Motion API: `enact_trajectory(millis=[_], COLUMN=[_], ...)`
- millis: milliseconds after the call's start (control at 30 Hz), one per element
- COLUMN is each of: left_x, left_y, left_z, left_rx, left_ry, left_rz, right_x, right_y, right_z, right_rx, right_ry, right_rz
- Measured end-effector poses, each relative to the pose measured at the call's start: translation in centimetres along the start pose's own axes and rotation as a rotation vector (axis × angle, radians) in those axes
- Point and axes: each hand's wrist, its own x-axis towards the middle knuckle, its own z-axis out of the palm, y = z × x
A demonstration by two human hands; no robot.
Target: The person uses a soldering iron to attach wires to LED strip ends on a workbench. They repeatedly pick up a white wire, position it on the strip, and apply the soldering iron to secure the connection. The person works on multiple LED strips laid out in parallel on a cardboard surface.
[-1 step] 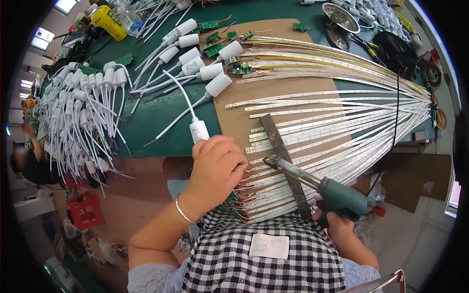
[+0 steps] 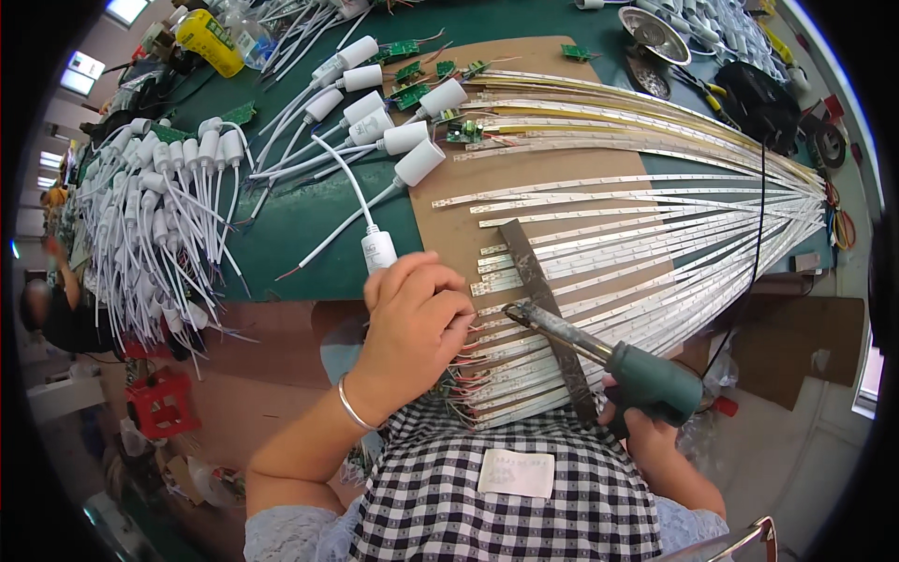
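Observation:
A white cylindrical end cap with a cable point(image 2: 377, 248) runs under the fingers of my left hand point(image 2: 417, 314), which is closed around its lower part. The thumb and fingertips meet by the left ends of narrow LED strips point(image 2: 510, 356); anything pinched between them is hidden. My right hand point(image 2: 646, 431) grips the dark green handle of a soldering gun point(image 2: 655, 382). Its metal tip points left, over the strips near my left fingertips. A dark flat metal bar point(image 2: 548, 309) lies across the strips, beneath the soldering gun's barrel. Thin red and white wires point(image 2: 464, 370) show at the nearest strip ends.
More capped cables point(image 2: 403, 139) and green circuit boards point(image 2: 409, 96) lie beyond my left hand. A large pile of capped cables point(image 2: 169, 206) hangs over the table's left edge. At the back right are a metal dish point(image 2: 653, 35) and pliers point(image 2: 707, 94). A black cord point(image 2: 760, 225) crosses the strips.
My left hand and the end cap have shifted very slightly. The soldering gun has moved only a hair; everything else looks the same.

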Motion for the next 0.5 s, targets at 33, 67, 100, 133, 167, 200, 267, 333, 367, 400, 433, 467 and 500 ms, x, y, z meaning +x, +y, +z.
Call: enact_trajectory(millis=[33, 67, 100, 133, 167, 200, 267, 333, 367, 400, 433, 467, 500], left_x=[0.0, -0.1, -0.1, -0.3, -0.4, -0.4, -0.3, -0.2, -0.1, -0.1, -0.1, 0.0, 0.0], left_y=[0.0, 0.1, 0.2, 0.3, 0.5, 0.6, 0.9, 1.0, 1.1, 1.2, 1.2, 1.2, 1.2], left_z=[0.1, 0.1, 0.1, 0.1, 0.2, 0.3, 0.7, 0.9, 0.9, 1.0, 1.0, 1.1, 1.1], left_rx=[0.036, 0.072, 0.108, 0.079, 0.049, 0.019, 0.012, 0.022, 0.036, 0.05, 0.055, 0.06, 0.065], left_ry=[-0.003, -0.006, -0.01, -0.021, -0.032, -0.043, -0.028, -0.027, -0.032, -0.037, -0.036, -0.036, -0.036], left_rz=[-0.019, -0.037, -0.055, -0.077, -0.099, -0.12, -0.136, -0.155, -0.165, -0.177, -0.177, -0.178, -0.178], right_x=[0.1, 0.3, 0.3, 0.3, 0.3, 0.2, 0.2, 0.5, 0.9, 1.2, 1.4, 1.5, 1.6], right_y=[-0.2, -0.7, -0.9, -0.7, -0.4, -0.2, -0.5, -0.8, -0.9, -1.0, -1.0, -1.0, -0.9], right_z=[0.1, 0.2, 0.3, 0.1, -0.1, -0.2, -0.3, -0.3, -0.3, 0.0, 0.2, 0.7, 0.9], right_rx=[-0.027, -0.054, -0.081, -0.089, -0.096, -0.104, -0.18, -0.364, -0.509, -0.556, -0.602, -0.55, -0.492], right_ry=[-0.004, -0.008, -0.011, -0.036, -0.06, -0.083, -0.125, -0.149, -0.153, -0.137, -0.119, -0.08, -0.055], right_rz=[0.005, 0.01, 0.015, -0.002, -0.019, -0.037, 0.005, -0.054, -0.136, -0.184, -0.233, -0.246, -0.23])
